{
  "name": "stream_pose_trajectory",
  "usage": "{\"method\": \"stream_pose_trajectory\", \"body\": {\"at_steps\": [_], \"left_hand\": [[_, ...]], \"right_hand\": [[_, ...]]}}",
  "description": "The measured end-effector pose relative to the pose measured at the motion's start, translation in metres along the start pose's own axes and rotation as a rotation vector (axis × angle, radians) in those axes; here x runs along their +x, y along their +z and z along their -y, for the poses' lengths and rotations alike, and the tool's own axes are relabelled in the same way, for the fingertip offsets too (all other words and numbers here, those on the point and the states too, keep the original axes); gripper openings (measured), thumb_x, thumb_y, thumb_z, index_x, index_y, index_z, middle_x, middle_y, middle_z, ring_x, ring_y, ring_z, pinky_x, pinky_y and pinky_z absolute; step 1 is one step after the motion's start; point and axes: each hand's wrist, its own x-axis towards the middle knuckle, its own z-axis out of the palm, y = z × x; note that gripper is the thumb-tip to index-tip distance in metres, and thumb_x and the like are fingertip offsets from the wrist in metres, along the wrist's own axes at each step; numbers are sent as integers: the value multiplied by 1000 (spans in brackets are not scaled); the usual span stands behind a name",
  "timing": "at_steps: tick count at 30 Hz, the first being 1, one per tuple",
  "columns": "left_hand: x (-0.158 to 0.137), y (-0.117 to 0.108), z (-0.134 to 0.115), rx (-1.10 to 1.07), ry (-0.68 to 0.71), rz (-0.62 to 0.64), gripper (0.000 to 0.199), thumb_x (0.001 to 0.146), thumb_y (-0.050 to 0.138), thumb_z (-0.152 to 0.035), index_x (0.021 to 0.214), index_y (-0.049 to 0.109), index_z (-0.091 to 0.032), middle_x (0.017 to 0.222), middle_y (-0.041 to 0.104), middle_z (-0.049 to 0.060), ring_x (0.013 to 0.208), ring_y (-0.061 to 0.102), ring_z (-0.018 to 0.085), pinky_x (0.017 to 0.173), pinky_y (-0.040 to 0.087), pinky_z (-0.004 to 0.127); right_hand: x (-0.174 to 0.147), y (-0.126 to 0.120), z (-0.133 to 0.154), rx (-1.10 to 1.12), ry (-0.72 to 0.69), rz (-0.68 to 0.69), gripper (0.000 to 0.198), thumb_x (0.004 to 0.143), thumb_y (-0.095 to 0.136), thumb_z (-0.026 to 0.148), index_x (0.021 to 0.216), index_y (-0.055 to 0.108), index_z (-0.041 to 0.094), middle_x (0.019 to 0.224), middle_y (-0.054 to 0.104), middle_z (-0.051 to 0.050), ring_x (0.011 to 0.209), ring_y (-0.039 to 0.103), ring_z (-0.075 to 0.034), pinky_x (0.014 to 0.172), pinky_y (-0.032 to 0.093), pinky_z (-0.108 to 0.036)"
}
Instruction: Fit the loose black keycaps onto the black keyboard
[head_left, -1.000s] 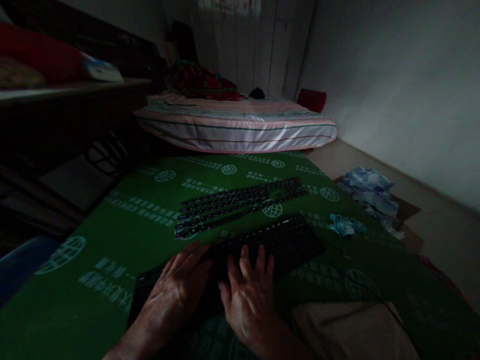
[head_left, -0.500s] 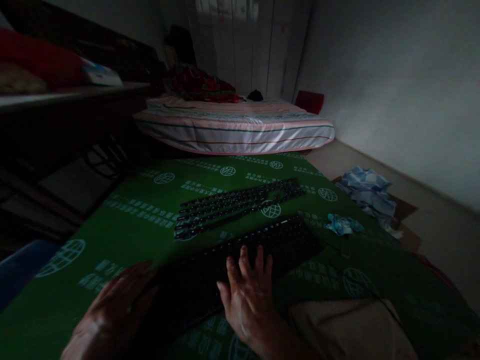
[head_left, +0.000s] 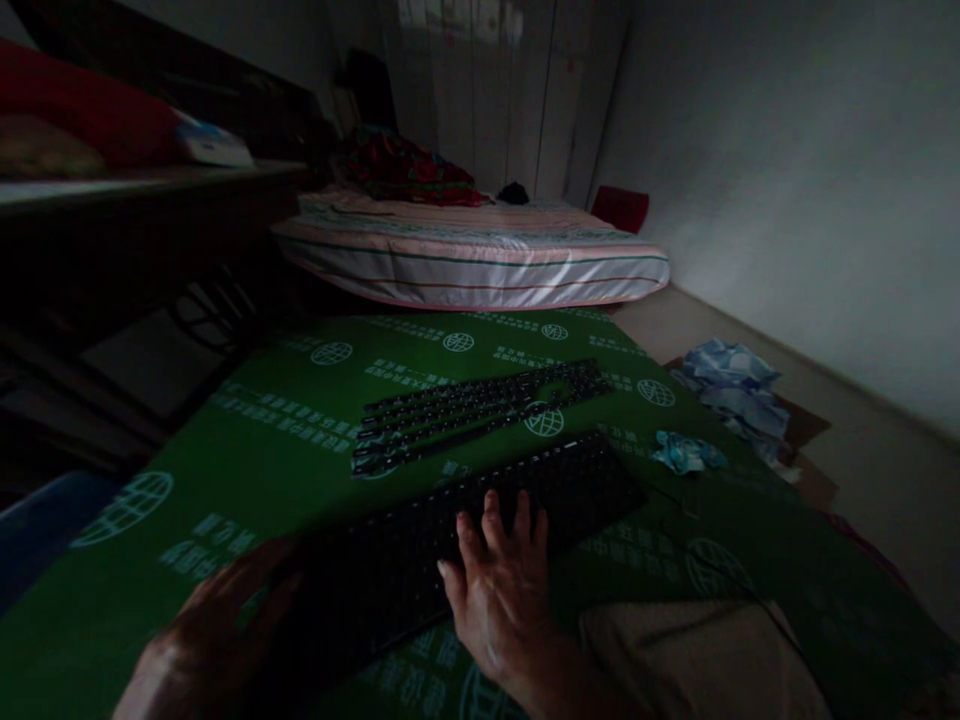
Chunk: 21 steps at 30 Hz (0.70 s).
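Lying aslant on the green table, the black keyboard runs its long axis from the person's near left to the far right. From where I stand, the right hand is over its middle, palm down, fingers spread, and the far right end reaches well past them. The left hand is the nearer one to the opposite end, at the keyboard's left edge; its thumb and fingers are apart, green showing between them, but the tips melt into shadow, so I can't tell whether they pinch the edge or merely rest beside it. Beyond the keyboard, apart from it and roughly parallel, lie rows of small black keys, clear of both hands.

The keyboard's left end is nearly lost in the gloom, whatever sits under the right palm is hidden, and its surface is too dark to read. A thin cord crosses a brown cloth, which the bottom of the view cuts off, as it does both forearms.
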Motion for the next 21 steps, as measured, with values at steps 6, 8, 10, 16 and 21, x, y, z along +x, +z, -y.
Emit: {"method": "stream_pose_trajectory", "body": {"at_steps": [6, 8, 10, 16, 21], "left_hand": [[-1, -4, -3, -30, 103, -21, 40, 84, 44, -45, 114, 59, -24, 113, 67, 1, 99, 65, 22, 87, 54, 32], [0, -4, -4, -42, 110, -31, 40, 84, 45, -45, 115, 58, -23, 115, 66, 2, 99, 65, 22, 86, 54, 31], [0, -4, -6, -45, 121, -34, 41, 84, 45, -46, 115, 58, -22, 116, 65, 2, 98, 66, 22, 85, 55, 31], [0, -6, -6, -72, 109, -12, 39, 83, 46, -45, 116, 57, -28, 116, 65, 0, 99, 65, 22, 90, 53, 34], [-1, -7, -7, -65, 74, 11, 41, 82, 45, -47, 115, 56, -26, 115, 66, 4, 99, 65, 25, 89, 54, 38]], "right_hand": [[0, -1, 1, 4, 10, 1, 54, 90, 30, 56, 130, 50, 25, 142, 41, -12, 130, 28, -46, 99, 27, -67], [0, -2, 1, 8, 8, 4, 54, 90, 31, 56, 130, 50, 25, 142, 41, -12, 130, 29, -46, 99, 27, -67], [-1, -2, 1, 11, 4, 7, 55, 90, 31, 56, 130, 50, 25, 142, 41, -12, 130, 29, -46, 99, 27, -67], [0, -3, 2, 8, 19, 17, 53, 90, 32, 55, 130, 50, 26, 143, 40, -12, 131, 28, -44, 100, 25, -67], [0, -5, 1, 2, 20, 44, 54, 90, 31, 56, 131, 48, 27, 144, 39, -11, 132, 28, -44, 100, 25, -65]]}}
